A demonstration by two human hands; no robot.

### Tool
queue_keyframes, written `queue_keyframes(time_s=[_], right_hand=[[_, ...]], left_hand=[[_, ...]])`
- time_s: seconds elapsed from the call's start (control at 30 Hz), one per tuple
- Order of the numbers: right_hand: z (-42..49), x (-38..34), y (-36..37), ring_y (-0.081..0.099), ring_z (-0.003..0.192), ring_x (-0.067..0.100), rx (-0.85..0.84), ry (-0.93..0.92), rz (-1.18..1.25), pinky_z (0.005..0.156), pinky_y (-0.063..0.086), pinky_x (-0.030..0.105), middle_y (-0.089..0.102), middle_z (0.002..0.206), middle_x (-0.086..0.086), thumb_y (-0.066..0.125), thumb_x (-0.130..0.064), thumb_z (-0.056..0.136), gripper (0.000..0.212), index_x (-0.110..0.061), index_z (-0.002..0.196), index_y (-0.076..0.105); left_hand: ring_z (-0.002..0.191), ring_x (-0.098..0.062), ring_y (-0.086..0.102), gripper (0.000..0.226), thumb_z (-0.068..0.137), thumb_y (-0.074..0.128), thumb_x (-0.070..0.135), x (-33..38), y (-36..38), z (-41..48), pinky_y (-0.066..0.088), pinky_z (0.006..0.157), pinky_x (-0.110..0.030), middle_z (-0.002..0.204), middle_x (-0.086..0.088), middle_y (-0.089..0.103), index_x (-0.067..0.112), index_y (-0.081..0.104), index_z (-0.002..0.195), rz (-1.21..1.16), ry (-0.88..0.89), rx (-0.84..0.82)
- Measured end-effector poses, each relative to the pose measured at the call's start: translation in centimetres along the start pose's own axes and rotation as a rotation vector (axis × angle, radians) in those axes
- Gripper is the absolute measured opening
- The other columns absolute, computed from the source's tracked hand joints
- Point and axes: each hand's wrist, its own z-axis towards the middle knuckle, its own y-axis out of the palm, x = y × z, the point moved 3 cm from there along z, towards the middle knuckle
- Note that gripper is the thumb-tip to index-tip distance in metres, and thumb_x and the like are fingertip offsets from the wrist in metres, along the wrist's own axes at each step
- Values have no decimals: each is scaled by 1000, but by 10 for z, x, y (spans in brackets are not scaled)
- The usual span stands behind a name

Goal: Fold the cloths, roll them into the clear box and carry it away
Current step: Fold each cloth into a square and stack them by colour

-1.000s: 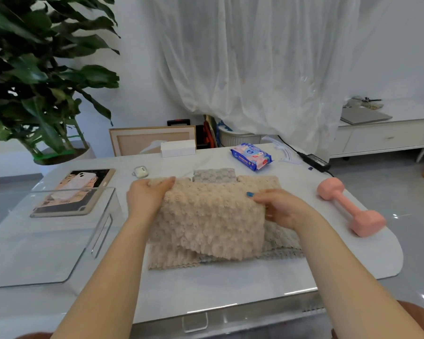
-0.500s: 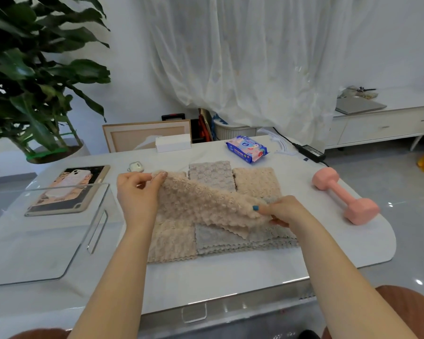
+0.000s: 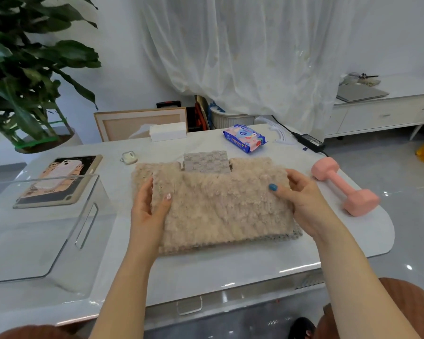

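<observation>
So that the fold lies square, left hand (image 3: pixel 148 211) and right hand (image 3: pixel 301 204) pinch the beige cloth (image 3: pixel 220 206) by its ends, beside the clear box (image 3: pixel 42 228).

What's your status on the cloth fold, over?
Left hand, right hand each grip a side edge of the beige cloth. Cloth folded flat, not rolled. Clear box at left, no cloth inside. Nothing between.
</observation>
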Motion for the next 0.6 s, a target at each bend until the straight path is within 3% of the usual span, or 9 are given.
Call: queue_keyframes(time_s=[0.07,0.17,0.2,0.27,0.33,0.4,0.47,0.53,0.6], right_hand=[[8,6,-3,68,82,11,33,16,-151,62,52,22,71,96,2,60,6,84,30,-18,101,67],[29,19,3,63,61,5,37,64,-338,50,45,17,66,89,2,51,-3,93,26,-21,110,59],[36,25,7,59,60,7,28,116,-403,51,43,18,61,87,1,50,-6,95,24,-21,112,55],[45,45,12,55,77,14,2,229,-572,62,44,24,55,97,4,55,-9,93,29,-20,119,50],[50,64,13,58,90,21,-28,321,-612,70,48,29,58,106,7,60,-8,89,32,-13,120,52],[48,71,13,54,74,16,-14,330,-634,60,40,27,56,84,2,59,-6,88,9,-12,94,54],[48,79,12,36,60,14,0,307,-660,55,25,27,37,67,0,58,-8,87,25,-15,73,38],[45,81,14,31,59,12,-8,263,-663,54,21,28,32,67,-2,56,-9,89,31,-17,71,32],[45,81,18,42,70,10,-11,243,-692,59,30,23,42,77,-6,50,-16,96,17,-17,82,42]], left_hand=[[131,-5,41,49,94,56,17,-13,-3,3,40,104,-33,143,14,42,30,42,139,59,-68,6],[127,-3,35,44,95,55,19,-39,-10,20,35,103,-29,134,15,41,25,44,138,234,-218,37],[120,-8,43,35,95,56,20,-50,-13,26,40,97,-30,127,9,49,19,51,129,278,-263,45],[87,-20,56,14,92,58,24,-73,-22,35,44,71,-30,88,-2,60,11,58,89,420,-371,88],[63,-20,42,34,90,60,30,-94,-30,40,29,59,-30,62,-6,41,15,40,67,537,-440,124],[56,-20,35,41,89,60,30,-98,-31,39,25,55,-31,57,-4,34,17,33,62,616,-411,148],[55,-20,36,41,89,61,30,-97,-28,41,25,53,-30,56,-6,36,16,34,61,656,-337,145],[56,-19,36,39,90,60,29,-97,-27,44,26,55,-31,58,-6,38,15,37,62,598,-318,137],[59,-19,40,35,90,59,30,-98,-27,47,32,59,-32,61,-6,41,15,42,64,438,-339,139]])
